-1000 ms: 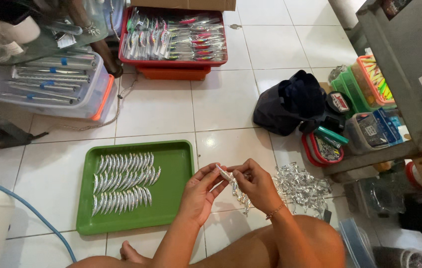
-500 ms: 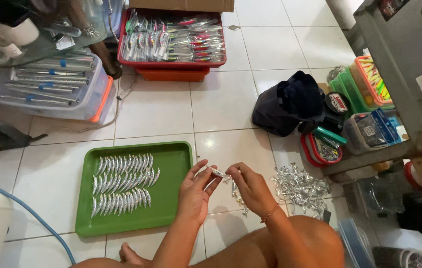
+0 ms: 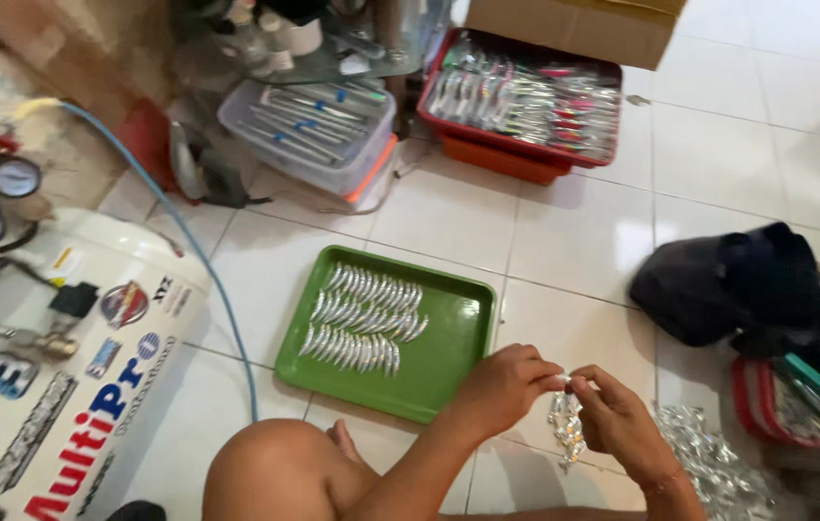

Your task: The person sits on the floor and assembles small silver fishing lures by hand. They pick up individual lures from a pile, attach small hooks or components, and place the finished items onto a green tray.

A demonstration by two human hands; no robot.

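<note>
Silvery lure pieces (image 3: 565,429) dangle in a small shiny cluster between both hands, just right of the green tray (image 3: 449,371). The left hand (image 3: 505,386) and right hand (image 3: 617,423) are curled nearly closed, fingertips pinching the top. They look light, thin and slippery, possibly sharp-edged; pinching one end seems safest. More lie in rows on the tray.
</note>
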